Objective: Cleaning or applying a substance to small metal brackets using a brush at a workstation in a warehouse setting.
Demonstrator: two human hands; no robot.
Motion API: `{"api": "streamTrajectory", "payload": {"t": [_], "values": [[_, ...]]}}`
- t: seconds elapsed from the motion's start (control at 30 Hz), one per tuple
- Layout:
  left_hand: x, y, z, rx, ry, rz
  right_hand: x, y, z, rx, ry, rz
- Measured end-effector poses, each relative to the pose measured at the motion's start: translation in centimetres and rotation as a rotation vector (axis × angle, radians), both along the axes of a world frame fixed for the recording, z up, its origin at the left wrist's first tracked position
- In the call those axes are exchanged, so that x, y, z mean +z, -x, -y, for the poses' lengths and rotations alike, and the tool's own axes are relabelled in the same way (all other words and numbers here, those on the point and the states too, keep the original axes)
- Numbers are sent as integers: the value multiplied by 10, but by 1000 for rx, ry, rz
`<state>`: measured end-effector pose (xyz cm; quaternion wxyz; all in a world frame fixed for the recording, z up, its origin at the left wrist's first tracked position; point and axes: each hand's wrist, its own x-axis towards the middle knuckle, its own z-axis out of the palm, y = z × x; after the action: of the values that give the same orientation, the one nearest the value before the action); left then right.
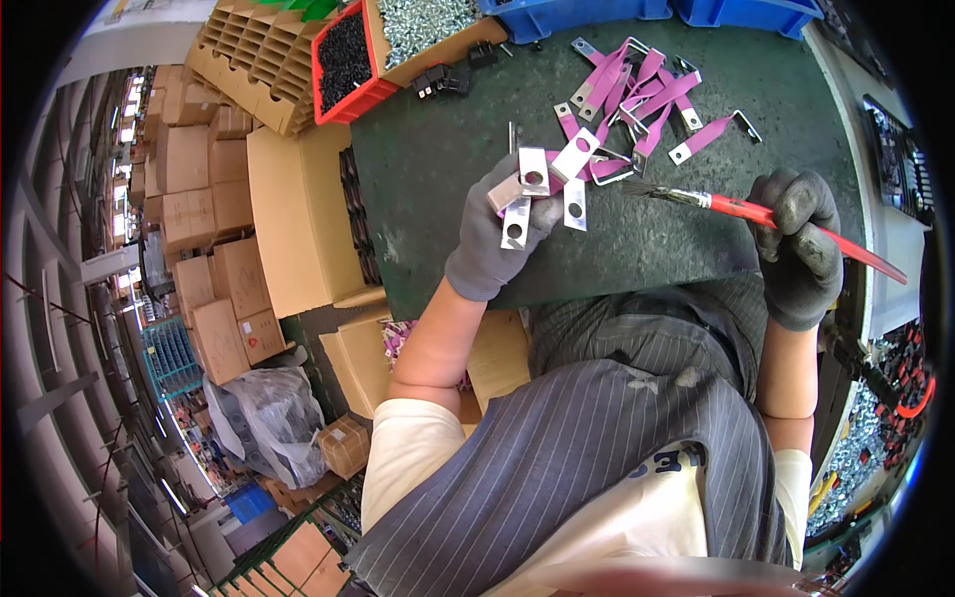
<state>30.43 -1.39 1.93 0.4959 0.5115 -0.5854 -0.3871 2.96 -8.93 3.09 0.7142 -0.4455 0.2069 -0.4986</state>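
My left hand, in a grey glove, is closed round several metal strips with silver ends, each pierced by a hole, and purple middles. The silver ends fan out above the fingers. My right hand, gloved too, grips a paintbrush by its red handle. The dark bristles point left toward the strips in my left hand, a short gap apart. Beyond both hands, a loose heap of similar purple strips with bent silver ends lies on the dark green tabletop.
At the far left stand a red bin of black parts and a box of silver screws. Small black parts lie beside them. Blue bins line the back edge. An open carton adjoins the table's left edge.
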Motion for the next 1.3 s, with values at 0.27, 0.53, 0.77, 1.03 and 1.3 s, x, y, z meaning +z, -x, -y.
{"api": "streamTrajectory", "payload": {"t": [0.27, 0.53, 0.77, 1.03, 1.3], "values": [[9, 11, -1, -14, 61, 31, 14, -17, -13, 40, 170, -111], [10, 11, -4, -44, 52, 95, 11, -3, -11, 68, 217, -154], [15, 11, -5, -37, 57, 154, 16, -11, -16, 35, 244, -162], [11, 8, -4, -48, 18, 171, 12, -2, -16, 24, 151, -159], [8, 8, -3, 26, 49, 292, 9, 2, -20, 4, 132, -211]]}}
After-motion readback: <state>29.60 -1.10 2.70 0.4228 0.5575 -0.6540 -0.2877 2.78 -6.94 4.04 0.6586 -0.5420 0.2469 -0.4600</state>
